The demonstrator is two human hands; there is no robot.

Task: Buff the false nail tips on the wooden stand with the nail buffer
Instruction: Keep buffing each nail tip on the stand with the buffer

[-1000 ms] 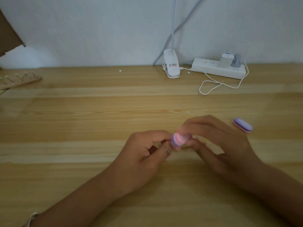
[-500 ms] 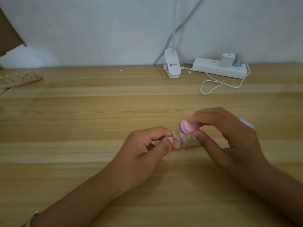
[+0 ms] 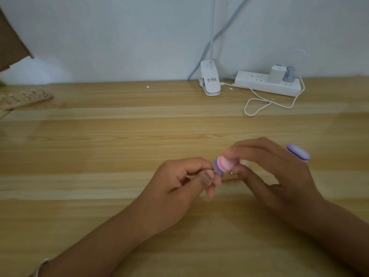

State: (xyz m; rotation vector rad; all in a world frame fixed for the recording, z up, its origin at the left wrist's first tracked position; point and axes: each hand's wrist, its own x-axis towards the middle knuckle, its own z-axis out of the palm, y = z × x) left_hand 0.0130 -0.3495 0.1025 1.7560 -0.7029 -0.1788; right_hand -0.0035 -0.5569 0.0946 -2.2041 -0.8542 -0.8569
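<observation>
On the wooden table (image 3: 99, 156), the right hand (image 3: 273, 170) clamped its fingertips around a pink-and-purple nail buffer (image 3: 224, 164), set against a barely visible false nail tip (image 3: 216, 173) that the left hand (image 3: 179, 186) pinched between thumb and forefinger. The wooden stand (image 3: 229, 177) lay mostly hidden beneath both hands.

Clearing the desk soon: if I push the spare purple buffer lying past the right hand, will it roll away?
Likely slides rather than rolls: the purple buffer lies on a broad flat face on the wooden table. Its banded edge suggests layered foam, so probably light and slightly squashy. Being small, a nudge may spin it.
</observation>
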